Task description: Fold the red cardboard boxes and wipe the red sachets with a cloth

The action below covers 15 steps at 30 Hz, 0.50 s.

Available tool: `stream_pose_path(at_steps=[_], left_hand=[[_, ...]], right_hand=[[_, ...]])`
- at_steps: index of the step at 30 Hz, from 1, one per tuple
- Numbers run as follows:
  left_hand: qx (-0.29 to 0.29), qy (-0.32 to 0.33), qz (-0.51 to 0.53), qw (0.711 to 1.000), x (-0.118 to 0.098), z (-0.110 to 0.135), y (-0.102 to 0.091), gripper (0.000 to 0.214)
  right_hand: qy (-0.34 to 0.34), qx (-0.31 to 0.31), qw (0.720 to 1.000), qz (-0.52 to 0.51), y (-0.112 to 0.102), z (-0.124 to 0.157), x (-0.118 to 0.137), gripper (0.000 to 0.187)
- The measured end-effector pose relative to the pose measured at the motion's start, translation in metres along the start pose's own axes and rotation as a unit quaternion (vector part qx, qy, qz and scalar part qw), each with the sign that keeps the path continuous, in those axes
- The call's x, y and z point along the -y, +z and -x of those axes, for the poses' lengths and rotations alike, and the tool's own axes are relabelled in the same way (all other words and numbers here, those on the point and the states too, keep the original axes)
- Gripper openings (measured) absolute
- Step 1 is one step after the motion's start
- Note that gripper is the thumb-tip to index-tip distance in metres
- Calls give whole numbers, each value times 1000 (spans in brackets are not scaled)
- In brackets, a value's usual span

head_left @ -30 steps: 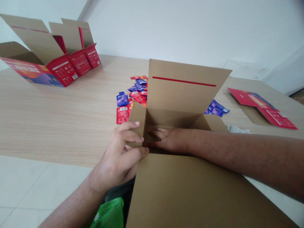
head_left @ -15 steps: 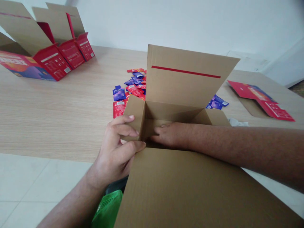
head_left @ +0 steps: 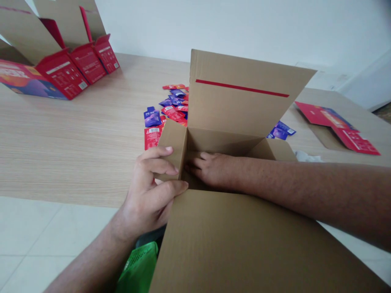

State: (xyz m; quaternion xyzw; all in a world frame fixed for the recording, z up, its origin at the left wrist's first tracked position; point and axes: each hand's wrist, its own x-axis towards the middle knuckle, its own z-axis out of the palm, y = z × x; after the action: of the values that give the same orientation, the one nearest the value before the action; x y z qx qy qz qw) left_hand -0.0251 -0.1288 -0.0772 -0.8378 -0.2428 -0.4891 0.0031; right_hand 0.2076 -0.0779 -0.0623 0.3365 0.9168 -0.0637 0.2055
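An open cardboard box [head_left: 226, 140] sits in front of me, its plain brown inside showing and its flaps folded out. A red strip runs across the raised far flap. My left hand [head_left: 154, 183] grips the box's left side, thumb at the near corner and fingers on the small side flap. My right hand [head_left: 210, 169] reaches down into the box, with its fingers spread towards the inner left wall near the bottom. It holds nothing that I can see; its fingertips are in shadow. The wide near flap spreads towards me under my right forearm.
Red and purple sachets [head_left: 174, 108] lie in a pile behind the box; purple sachets [head_left: 281, 130] show at its right. Several open red boxes [head_left: 71, 73] stand at the back left. A flattened red carton [head_left: 336, 126] lies right. Something green [head_left: 139, 266] is below the table edge [head_left: 61, 201].
My right hand has shifted slightly left inside the box, its fingers more spread. My left hand keeps its grip on the box's side. The view has moved slightly.
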Motion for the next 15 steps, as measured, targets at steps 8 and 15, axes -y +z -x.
stream_pose_path(at_steps=[8,15], left_hand=[[-9,14,-1,1000,4,-2,1,16],[-14,8,-4,1000,4,-1,3,16]], right_hand=[[-1,2,1000,-11,6,-3,-15,69],[-11,-41,999,-17,11,0,-19,66]])
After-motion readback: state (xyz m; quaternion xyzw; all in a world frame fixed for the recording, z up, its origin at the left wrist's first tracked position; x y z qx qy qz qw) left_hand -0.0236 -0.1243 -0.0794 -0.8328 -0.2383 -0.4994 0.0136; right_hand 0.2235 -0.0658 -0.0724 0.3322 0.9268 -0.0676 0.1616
